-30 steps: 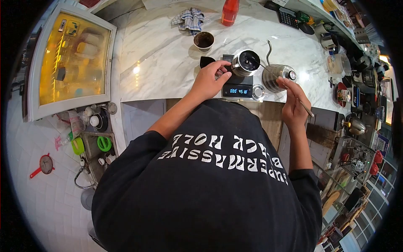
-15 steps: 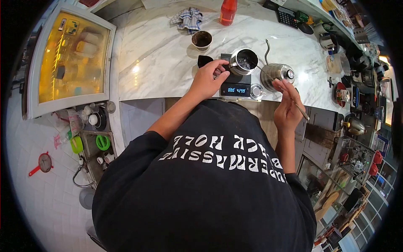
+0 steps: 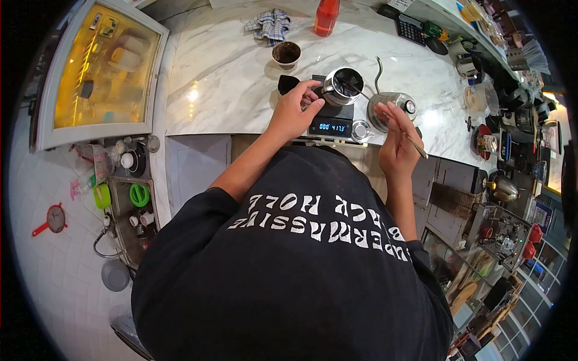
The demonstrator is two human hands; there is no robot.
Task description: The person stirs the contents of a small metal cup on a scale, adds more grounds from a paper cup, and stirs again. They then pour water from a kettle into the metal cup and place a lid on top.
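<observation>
A metal cup [image 3: 342, 86] with dark liquid stands on a black scale [image 3: 330, 126] whose blue display is lit. My left hand [image 3: 296, 112] is at the cup's left side, its fingers closed at the handle. In my right hand [image 3: 400, 139] is a long thin spoon [image 3: 415, 146], held between the fingers, its far end reaching into the cup. A steel gooseneck kettle [image 3: 385, 112] stands just behind my right hand, partly hidden by it. Beside the scale sits a small round metal piece [image 3: 360, 130].
Behind the scale are a paper cup [image 3: 286, 55] with dark residue, a checked cloth [image 3: 268, 26] and a red bottle [image 3: 326, 17]. A black object [image 3: 288, 83] lies by my left hand. A calculator [image 3: 410, 29] and containers line the right side.
The spoon has moved in the cup, and my right hand has shifted slightly left and down. The scale's number has dropped. My left hand stays at the cup's handle.
</observation>
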